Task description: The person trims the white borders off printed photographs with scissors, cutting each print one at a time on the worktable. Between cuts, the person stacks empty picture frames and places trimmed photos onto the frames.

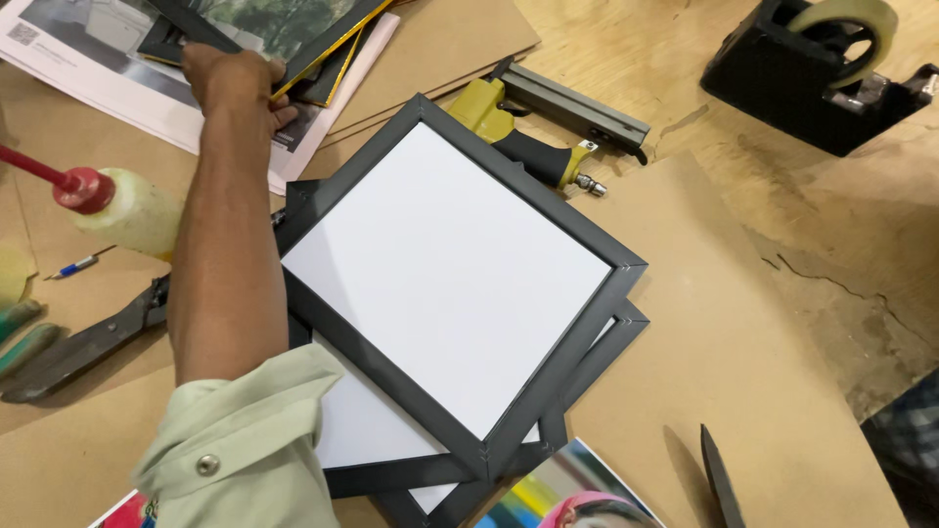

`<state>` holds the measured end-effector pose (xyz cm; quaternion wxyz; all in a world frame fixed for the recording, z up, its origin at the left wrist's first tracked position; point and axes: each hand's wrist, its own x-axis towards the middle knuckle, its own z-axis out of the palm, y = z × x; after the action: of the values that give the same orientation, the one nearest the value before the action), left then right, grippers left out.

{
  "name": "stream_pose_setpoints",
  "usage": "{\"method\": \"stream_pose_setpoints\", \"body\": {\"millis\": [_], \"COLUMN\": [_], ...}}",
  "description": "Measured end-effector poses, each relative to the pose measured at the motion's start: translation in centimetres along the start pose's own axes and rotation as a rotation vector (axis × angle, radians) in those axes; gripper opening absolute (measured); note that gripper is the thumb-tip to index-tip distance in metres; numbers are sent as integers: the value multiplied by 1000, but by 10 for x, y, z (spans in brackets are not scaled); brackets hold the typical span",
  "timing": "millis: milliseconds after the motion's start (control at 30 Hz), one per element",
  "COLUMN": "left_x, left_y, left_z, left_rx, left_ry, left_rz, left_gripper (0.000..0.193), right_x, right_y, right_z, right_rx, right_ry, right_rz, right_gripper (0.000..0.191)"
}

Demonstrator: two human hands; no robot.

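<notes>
The left grip is clamped on a gold-edged print; the right is unseen. The stacked dark frames just below could be nudged askew by the forearm.

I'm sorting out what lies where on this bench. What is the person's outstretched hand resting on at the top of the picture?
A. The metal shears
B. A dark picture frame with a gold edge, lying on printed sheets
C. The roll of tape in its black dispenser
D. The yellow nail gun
B: the left hand grips the gold-edged dark frame at top left, well apart from the tape dispenser, nail gun and shears.
</notes>
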<state>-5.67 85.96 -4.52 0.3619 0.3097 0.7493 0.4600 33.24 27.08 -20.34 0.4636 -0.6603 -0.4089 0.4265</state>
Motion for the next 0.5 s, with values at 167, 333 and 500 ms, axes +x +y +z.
{"method": "stream_pose_setpoints", "body": {"millis": [167, 333, 500], "left_x": [1, -55, -141], "left_y": [20, 46, 58], "left_z": [-15, -28, -70], "left_rx": [-469, -816, -936], "left_ry": [-183, -168, -258], "left_rz": [6, -27, 25], "left_gripper": [65, 59, 56], "right_x": [3, -8, -43], "right_y": [-24, -33, -54], "right_z": [-5, -12, -12], "right_rx": [1, 55, 159], "right_ry": [-6, 15, 23], "right_rz": [-33, -86, -151], "right_gripper": [36, 36, 36]}}
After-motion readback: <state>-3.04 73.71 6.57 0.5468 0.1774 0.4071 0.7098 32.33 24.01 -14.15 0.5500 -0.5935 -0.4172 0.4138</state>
